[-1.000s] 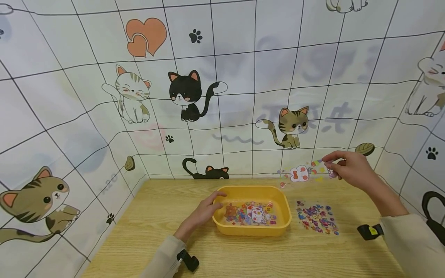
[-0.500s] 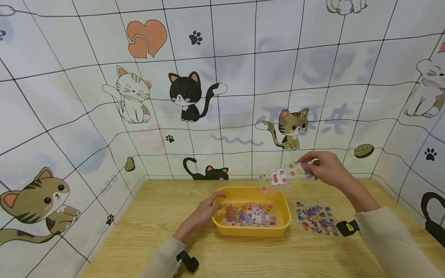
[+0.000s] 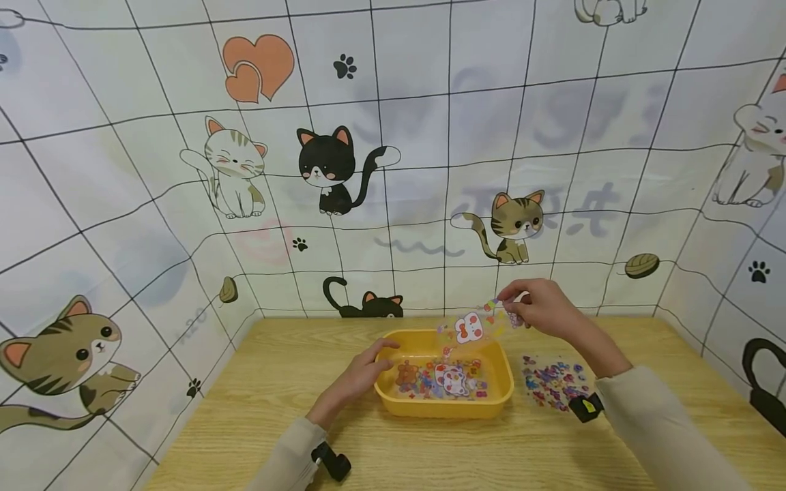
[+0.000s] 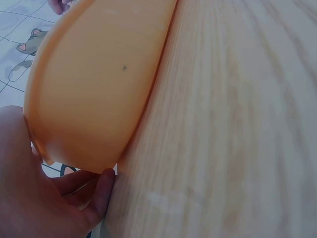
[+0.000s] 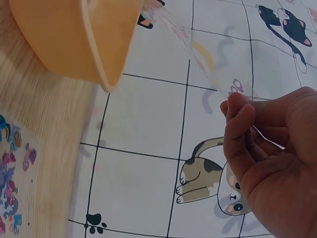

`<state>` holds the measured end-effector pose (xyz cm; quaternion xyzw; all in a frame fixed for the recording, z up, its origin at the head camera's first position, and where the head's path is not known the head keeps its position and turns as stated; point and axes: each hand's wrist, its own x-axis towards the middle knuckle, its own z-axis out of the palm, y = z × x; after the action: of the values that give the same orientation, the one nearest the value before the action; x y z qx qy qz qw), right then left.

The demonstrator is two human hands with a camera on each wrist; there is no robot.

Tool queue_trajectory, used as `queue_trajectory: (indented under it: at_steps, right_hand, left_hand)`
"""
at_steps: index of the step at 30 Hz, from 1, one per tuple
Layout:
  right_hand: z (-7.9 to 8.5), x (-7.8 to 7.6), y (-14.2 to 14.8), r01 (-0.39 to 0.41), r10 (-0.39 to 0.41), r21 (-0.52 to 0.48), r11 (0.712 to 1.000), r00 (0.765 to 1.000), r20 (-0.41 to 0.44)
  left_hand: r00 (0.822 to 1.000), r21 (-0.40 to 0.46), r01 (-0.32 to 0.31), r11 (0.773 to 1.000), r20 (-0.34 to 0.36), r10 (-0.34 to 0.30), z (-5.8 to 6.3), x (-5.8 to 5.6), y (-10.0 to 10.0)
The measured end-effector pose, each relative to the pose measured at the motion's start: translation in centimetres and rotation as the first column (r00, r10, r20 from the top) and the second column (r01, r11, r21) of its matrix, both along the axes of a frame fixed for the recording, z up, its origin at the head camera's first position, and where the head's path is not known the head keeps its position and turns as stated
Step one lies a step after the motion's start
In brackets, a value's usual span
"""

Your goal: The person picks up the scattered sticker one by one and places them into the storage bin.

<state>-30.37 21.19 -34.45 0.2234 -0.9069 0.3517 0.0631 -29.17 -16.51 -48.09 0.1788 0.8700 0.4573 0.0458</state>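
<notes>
My right hand [image 3: 543, 308] pinches one end of a clear sticker sheet [image 3: 469, 329] printed with a white rabbit face and small coloured shapes. The sheet slants over the back right of a yellow plastic tub [image 3: 443, 409]. In the right wrist view thumb and fingertips meet at the edge of the film. My left hand [image 3: 356, 374] grips the tub's left end, fingers over the rim; the left wrist view shows thumb and fingers curled round that end [image 4: 99, 99]. More sticker sheets [image 3: 439, 380], with a brown bear and a white animal face, lie inside the tub.
Another clear sheet [image 3: 552, 382] with many small purple, blue and red stickers lies on the wooden table [image 3: 295, 423] right of the tub, partly under the right wrist camera. A white cloth printed with cats [image 3: 417, 191] closes off the back and sides.
The right hand has carried the rabbit sticker sheet leftward and slightly down, from over the table's back right to over the tub. The left hand and the tub stay in place.
</notes>
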Motion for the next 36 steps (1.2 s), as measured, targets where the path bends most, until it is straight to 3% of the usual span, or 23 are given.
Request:
queue_trajectory:
  at_steps: [22, 36]
  right_hand:
    - [-1.0, -0.2, -5.0, -0.152, 0.149, 0.032, 0.988, 0.985, 0.089]
    - [-2.1, -0.5, -6.7, -0.197, 0.180, 0.075, 0.978, 0.966, 0.188]
  left_hand:
    - [1.000, 0.009, -0.011, 1.000, 0.005, 0.011, 0.1, 0.1, 0.1]
    - [1.000, 0.026, -0.008, 1.000, 0.010, 0.007, 0.0, 0.0, 0.0]
